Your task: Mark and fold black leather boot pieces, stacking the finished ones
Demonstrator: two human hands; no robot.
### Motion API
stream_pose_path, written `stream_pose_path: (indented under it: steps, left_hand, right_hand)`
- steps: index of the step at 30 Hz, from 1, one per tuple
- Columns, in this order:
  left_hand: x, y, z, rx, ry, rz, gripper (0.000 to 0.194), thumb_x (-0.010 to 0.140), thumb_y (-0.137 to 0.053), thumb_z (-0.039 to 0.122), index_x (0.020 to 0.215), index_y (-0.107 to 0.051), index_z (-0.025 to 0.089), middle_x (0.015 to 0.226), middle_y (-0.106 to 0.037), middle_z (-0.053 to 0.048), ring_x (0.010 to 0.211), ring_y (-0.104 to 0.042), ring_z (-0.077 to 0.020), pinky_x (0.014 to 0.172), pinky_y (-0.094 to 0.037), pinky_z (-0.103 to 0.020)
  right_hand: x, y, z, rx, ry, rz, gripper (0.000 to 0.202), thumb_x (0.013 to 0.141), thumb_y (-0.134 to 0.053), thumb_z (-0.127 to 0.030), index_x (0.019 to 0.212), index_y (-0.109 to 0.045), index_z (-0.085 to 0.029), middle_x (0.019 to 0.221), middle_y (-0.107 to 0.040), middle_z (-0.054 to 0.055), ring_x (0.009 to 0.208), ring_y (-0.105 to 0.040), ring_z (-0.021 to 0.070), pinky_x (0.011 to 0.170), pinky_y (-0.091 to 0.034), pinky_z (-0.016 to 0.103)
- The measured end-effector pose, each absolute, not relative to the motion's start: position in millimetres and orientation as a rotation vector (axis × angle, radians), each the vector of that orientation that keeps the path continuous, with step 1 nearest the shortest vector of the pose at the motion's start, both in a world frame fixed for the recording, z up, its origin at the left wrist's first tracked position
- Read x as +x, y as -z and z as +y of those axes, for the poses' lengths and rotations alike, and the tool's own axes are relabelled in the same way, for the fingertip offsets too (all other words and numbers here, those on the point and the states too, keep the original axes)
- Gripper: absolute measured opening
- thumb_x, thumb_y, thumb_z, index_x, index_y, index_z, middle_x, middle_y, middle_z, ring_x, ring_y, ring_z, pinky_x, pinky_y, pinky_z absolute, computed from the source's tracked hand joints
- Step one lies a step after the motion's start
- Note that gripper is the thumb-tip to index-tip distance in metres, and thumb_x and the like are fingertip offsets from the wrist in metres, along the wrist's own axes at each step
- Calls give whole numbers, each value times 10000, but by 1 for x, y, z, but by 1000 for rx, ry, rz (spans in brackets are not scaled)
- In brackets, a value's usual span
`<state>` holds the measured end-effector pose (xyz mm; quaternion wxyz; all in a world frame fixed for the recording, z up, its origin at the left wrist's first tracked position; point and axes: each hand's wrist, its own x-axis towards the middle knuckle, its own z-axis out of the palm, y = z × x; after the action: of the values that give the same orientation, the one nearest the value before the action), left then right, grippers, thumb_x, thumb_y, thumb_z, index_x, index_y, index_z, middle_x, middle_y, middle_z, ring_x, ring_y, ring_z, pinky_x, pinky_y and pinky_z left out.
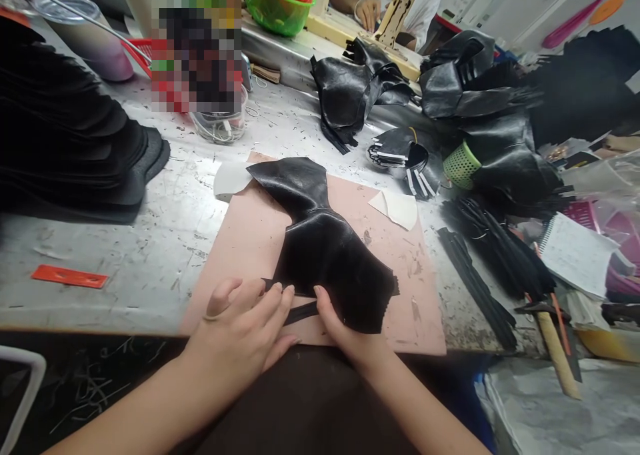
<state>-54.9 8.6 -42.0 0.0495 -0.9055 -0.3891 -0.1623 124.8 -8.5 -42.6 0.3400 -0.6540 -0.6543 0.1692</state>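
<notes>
A glossy black leather piece (325,251), wide at both ends and narrow in the middle, lies on a pink board (230,241). My left hand (247,325) is closed at its near left edge, fingertips pressed on the leather, the thumb lower down. Under these fingers runs a narrow black strip (301,313) towards my right hand; how the strip meets the leather is hidden. My right hand (345,328) grips the near edge, thumb on top and the other fingers out of sight beneath. White pieces (400,209) lie on the board at the right.
A tall stack of black pieces (75,135) stands at left, near an orange strip (70,276). Black leather parts (345,88), a green cup (461,165), black strips (480,288), a notebook (575,251) and a hammer (557,355) crowd the right. Another person's hand (369,13) shows behind.
</notes>
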Motion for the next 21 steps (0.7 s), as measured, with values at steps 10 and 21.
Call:
stream_pose_path:
  steps: [10,21]
  left_hand:
    - [-44,34,16,-2756,395,-923,411,888,-355,394,1056,-621,129,924,-671,-103,824,-574,-221,778,-340,-363]
    - [-38,41,22,-2885,420,-825,318,839,-461,277,1064,-612,110,1065,-655,-90,959,-557,-224,818,-355,-353]
  right_hand:
    - [124,44,-6,-1726,-274,-1779,102,763,-551,-259,696,-589,-193,640,-615,33,601,-614,188,585,-533,319]
    - [150,22,-10,-1702,-656,-1535,293,738,-567,-256,1015,-613,-172,945,-672,90,921,-622,248,830,-507,392]
